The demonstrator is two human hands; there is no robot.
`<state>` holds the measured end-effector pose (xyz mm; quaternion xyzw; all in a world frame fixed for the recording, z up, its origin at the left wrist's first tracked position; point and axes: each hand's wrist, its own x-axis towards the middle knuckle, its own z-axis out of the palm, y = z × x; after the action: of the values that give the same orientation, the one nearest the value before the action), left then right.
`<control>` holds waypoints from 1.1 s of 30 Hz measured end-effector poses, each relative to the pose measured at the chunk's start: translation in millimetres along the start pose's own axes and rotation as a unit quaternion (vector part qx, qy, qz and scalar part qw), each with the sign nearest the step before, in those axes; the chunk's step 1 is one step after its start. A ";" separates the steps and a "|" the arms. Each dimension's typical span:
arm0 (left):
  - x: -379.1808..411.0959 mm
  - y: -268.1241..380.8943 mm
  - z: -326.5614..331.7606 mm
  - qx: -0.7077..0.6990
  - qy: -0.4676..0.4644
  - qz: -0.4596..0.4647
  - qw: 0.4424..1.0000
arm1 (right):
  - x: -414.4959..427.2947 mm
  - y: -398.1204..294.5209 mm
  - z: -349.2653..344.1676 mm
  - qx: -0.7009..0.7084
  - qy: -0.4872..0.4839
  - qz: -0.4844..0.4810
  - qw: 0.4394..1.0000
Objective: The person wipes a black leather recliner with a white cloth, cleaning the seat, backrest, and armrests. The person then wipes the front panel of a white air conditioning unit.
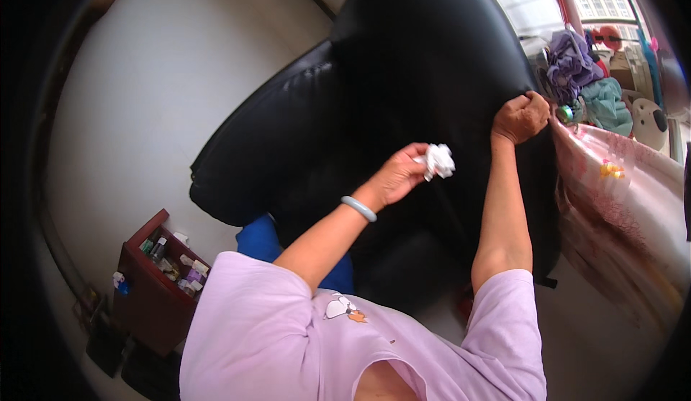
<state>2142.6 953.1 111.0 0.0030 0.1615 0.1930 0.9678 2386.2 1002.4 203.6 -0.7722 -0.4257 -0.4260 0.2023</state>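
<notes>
My left hand (402,171), with a pale bangle (359,208) at the wrist, holds a crumpled white tissue (439,161) between thumb and fingers. It is above the dark middle of a large black leather-like sofa (426,39). Farther right, my right hand (522,118) is closed at the sofa's outer edge. The black covering comes to a small point at its fingers, where it appears gripped. A pink patterned satin-like cloth (621,185) begins right beside this hand; whether the fingers touch it is hidden. A padded black side section (259,131) extends to the left.
A dark red wooden cabinet (146,293) stands at lower left, with bottles and small packs in its open top. Purple cloth (572,66), teal cloth (607,104) and assorted items crowd the window side. A pale wall (151,88) rises at left.
</notes>
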 end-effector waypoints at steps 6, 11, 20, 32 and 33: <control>-119.0 130.3 11.9 -0.025 -0.016 0.181 0.983 | 2.9 -3.1 8.5 -0.023 0.001 -0.003 1.000; -233.7 176.7 8.9 -0.032 -0.016 0.272 0.962 | -12.0 -36.6 -12.4 0.012 -0.029 0.089 0.996; -369.3 220.8 0.4 0.072 0.026 0.278 0.958 | -81.7 -326.8 -240.1 0.608 -0.497 0.336 0.519; -467.8 204.9 18.8 0.249 0.096 0.287 0.920 | -97.4 -421.3 -388.1 0.718 -0.452 0.225 0.478; -477.8 196.3 14.8 0.248 0.122 0.289 0.917 | -99.6 -421.1 -404.7 0.715 -0.450 0.242 0.477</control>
<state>1656.8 956.7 287.2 0.2659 0.3126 0.4169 0.8110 1812.9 914.8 324.5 -0.5180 -0.4120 0.4979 0.5605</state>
